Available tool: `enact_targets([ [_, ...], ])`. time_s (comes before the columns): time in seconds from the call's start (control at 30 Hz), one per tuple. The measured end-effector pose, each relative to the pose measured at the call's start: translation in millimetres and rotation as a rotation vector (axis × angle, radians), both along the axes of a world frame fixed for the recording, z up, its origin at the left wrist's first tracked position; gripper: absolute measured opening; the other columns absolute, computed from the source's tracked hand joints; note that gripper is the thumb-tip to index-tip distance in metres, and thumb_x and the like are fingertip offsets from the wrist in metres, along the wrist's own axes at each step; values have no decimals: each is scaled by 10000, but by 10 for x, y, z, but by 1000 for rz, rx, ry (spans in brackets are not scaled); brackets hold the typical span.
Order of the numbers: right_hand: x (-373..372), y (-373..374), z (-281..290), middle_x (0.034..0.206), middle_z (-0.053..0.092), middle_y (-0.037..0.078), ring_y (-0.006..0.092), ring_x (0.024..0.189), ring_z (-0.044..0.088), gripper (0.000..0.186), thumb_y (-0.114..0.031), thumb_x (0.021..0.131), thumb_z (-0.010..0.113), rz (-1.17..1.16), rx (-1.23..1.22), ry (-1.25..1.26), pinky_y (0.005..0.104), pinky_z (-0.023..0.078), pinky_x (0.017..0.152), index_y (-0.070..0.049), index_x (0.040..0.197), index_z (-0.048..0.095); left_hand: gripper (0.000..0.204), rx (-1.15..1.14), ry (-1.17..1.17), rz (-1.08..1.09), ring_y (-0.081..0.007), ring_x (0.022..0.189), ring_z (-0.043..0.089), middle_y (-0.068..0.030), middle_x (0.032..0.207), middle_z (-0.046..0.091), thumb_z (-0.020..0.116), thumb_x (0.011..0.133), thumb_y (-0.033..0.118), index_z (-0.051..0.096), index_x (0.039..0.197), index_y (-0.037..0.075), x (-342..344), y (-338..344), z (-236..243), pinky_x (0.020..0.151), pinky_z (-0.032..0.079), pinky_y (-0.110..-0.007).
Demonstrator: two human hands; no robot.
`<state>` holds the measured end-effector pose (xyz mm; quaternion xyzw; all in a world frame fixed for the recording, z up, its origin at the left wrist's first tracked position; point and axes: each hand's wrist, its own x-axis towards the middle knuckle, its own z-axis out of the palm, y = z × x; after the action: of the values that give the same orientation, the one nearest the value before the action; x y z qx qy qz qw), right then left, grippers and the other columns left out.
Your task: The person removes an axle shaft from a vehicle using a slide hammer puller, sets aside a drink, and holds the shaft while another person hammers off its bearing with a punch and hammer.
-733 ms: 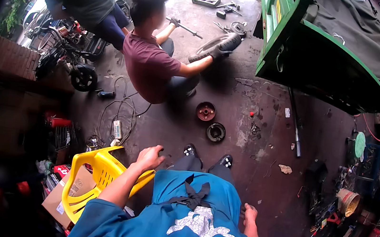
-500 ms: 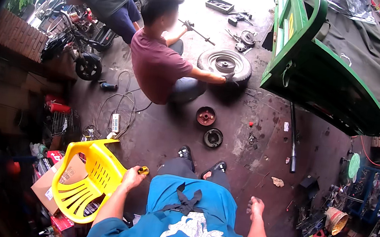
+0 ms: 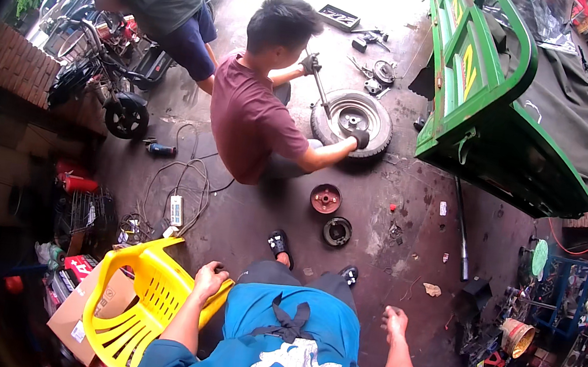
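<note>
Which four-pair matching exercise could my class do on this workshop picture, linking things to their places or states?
Things:
1. yellow chair
2. wheel
3. red drum
4. right hand

Places or states:
A. under a co-worker's gloved hand
B. holding nothing visible
C. beside the left hand
D. on the floor near a dark round part

Pairs: 1-C, 2-A, 3-D, 4-B

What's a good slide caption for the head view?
Left hand beside a yellow chair as a crouching co-worker touches a wheel.
</note>
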<state>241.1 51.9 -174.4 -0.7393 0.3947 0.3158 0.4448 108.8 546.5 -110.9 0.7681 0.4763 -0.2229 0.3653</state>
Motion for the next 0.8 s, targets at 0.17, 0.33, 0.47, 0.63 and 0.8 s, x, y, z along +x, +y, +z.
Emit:
enact_targets([
  [0.17, -345, 380, -38, 899, 617, 69, 179, 776, 599, 284, -239, 842, 624, -74, 27, 69, 309, 485, 578, -57, 1054, 569, 430, -67, -72, 109, -299, 963, 629, -185, 996, 665, 653, 726, 257, 634, 1067, -4, -380, 518, -582, 860, 475, -357],
  [0.33, -285, 544, -138, 961, 623, 97, 213, 841, 609, 318, -254, 849, 618, 27, 88, 27, 315, 491, 610, -39, 1079, 564, 402, -69, -61, 136, -251, 853, 652, -195, 919, 673, 667, 717, 202, 633, 1037, -39, -229, 458, -294, 771, 501, -323],
  [0.47, -43, 640, -1, 833, 603, 29, 111, 694, 564, 277, -244, 849, 614, 22, 97, -88, 246, 460, 560, -53, 1045, 573, 398, -43, -146, 174, -248, 833, 651, -190, 902, 674, 666, 721, 189, 628, 1033, -56, -474, 440, -428, 758, 502, -320],
  [0.63, -64, 548, 122, 831, 598, 35, 119, 697, 563, 261, -232, 861, 601, 33, 91, -105, 257, 453, 555, -46, 1043, 576, 432, -53, -144, 193, -250, 843, 651, -189, 908, 675, 656, 734, 187, 606, 1083, -61, -415, 416, -251, 749, 500, -321],
  [0.8, -581, 435, 38, 833, 595, 42, 128, 694, 560, 264, -230, 864, 597, -4, -5, 22, 275, 451, 540, -42, 1048, 572, 432, -47, -148, 183, -239, 834, 652, -185, 887, 676, 651, 732, 184, 608, 1092, -51, -405, 652, -244, 756, 497, -314],
])
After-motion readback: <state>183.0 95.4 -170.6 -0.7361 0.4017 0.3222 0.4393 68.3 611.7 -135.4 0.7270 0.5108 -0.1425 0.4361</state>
